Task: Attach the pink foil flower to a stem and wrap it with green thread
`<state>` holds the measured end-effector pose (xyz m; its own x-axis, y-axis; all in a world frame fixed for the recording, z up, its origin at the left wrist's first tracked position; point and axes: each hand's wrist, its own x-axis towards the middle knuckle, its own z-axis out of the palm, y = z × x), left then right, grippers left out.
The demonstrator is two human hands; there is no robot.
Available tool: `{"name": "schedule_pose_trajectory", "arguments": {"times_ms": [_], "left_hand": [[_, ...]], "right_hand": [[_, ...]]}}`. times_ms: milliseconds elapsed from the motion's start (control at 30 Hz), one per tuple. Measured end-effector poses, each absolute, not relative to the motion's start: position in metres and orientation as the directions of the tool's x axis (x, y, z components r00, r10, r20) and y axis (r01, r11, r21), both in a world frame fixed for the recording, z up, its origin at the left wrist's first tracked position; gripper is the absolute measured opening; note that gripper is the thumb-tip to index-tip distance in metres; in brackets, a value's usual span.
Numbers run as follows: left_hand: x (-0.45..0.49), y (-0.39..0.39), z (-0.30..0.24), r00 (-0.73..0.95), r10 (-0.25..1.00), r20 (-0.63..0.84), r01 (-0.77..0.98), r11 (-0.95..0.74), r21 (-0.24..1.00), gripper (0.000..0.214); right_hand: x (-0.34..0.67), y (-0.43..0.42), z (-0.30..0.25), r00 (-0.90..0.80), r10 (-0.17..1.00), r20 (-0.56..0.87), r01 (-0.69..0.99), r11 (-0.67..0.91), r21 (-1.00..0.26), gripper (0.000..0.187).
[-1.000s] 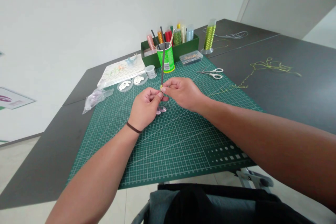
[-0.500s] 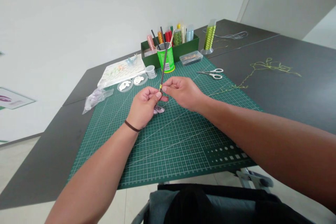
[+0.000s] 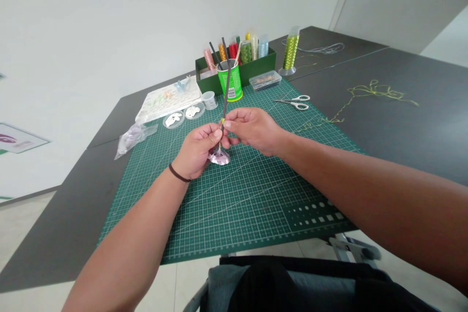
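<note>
A slim dark stick (image 3: 225, 95) stands nearly upright between my hands, with a small yellow-green thread wrap (image 3: 223, 121) around its lower part. My left hand (image 3: 199, 148) pinches the stick just below the wrap. Under those fingers, a shiny pale-pink flower-like piece (image 3: 220, 157) hangs face down at the stick's lower end. My right hand (image 3: 254, 129) is closed, its thumb and forefinger pinched at the wrap, seemingly on the thread; the strand inside the fingers is too fine to see. Loose yellow-green thread (image 3: 338, 116) trails over the mat and table to the right.
A green cutting mat (image 3: 234, 214) covers the dark table. White-handled scissors (image 3: 298, 102) lie right of a green can (image 3: 232, 83) of sticks. Behind stands a box (image 3: 263, 63) of thread spools. Shallow dishes (image 3: 173, 119) and a plastic bag (image 3: 133, 139) sit left.
The pink piece now shows more fully below my left hand, whose fingers have shifted slightly. My right hand's lower fingers have moved down beside the stick. The wrap stays between both hands.
</note>
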<state>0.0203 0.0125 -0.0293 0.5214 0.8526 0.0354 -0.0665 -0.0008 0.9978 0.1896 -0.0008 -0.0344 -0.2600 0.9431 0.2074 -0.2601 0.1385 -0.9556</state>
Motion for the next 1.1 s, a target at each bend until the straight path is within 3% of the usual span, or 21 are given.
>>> {"name": "schedule_pose_trajectory", "arguments": {"times_ms": [200, 333, 467, 600, 733, 900, 1100], "left_hand": [[0.015, 0.011, -0.025, 0.565, 0.817, -0.116, -0.070, 0.187, 0.980, 0.036], [0.015, 0.011, -0.025, 0.578, 0.802, -0.153, -0.050, 0.221, 0.974, 0.035], [0.021, 0.010, -0.029, 0.468, 0.884, -0.009, 0.035, -0.008, 0.999, 0.036], [0.025, 0.010, -0.034, 0.307, 0.934, 0.183, 0.230, -0.260, 0.938, 0.035], [0.025, 0.009, -0.035, 0.226, 0.953, 0.203, 0.343, -0.273, 0.899, 0.025], [0.025, 0.009, -0.034, 0.229, 0.959, 0.167, 0.256, -0.225, 0.940, 0.021], [0.025, 0.010, -0.034, 0.246, 0.958, 0.149, 0.248, -0.211, 0.946, 0.024]], "right_hand": [[0.189, -0.004, -0.034, -0.296, 0.941, 0.164, -0.305, 0.070, -0.950, 0.035], [0.189, -0.002, -0.037, -0.283, 0.943, 0.177, -0.284, 0.093, -0.954, 0.032], [0.188, 0.002, -0.039, -0.144, 0.977, 0.158, -0.187, 0.130, -0.974, 0.018], [0.189, 0.004, -0.041, -0.018, 0.976, 0.216, -0.013, 0.216, -0.976, 0.010], [0.190, 0.005, -0.042, 0.006, 0.971, 0.240, 0.102, 0.238, -0.966, 0.009], [0.189, 0.005, -0.043, -0.044, 0.970, 0.240, 0.023, 0.241, -0.970, 0.004], [0.189, 0.004, -0.040, -0.026, 0.974, 0.226, 0.102, 0.227, -0.969, 0.006]]}}
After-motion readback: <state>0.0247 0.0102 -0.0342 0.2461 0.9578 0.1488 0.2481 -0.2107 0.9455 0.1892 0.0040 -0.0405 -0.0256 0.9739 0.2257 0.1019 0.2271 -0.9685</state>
